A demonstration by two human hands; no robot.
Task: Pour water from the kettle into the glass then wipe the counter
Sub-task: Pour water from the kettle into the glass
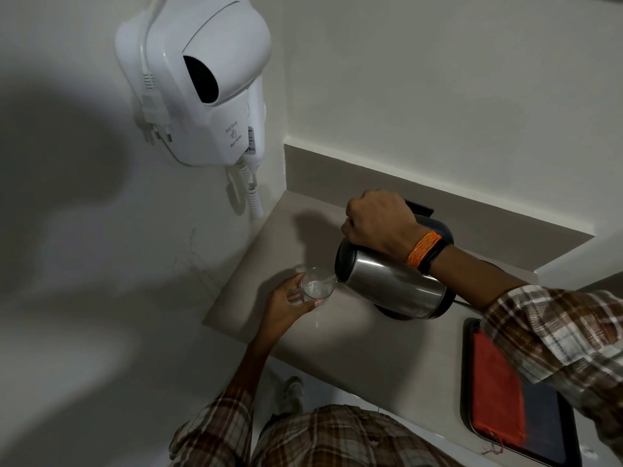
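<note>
A steel kettle (391,284) with a black lid and handle is tilted to the left, its spout over a clear glass (317,284). Water runs from the spout into the glass. My right hand (377,224) grips the kettle's handle from above. My left hand (290,301) wraps around the glass near the left end of the beige counter (354,348). An orange-red cloth (495,389) lies on a dark tray (546,429) at the counter's right front, partly hidden by my right sleeve.
A white wall-mounted hair dryer (199,79) with a coiled cord hangs on the left wall above the counter's corner. A raised backsplash ledge (438,193) runs behind the kettle. The kettle's black base (404,313) shows under it.
</note>
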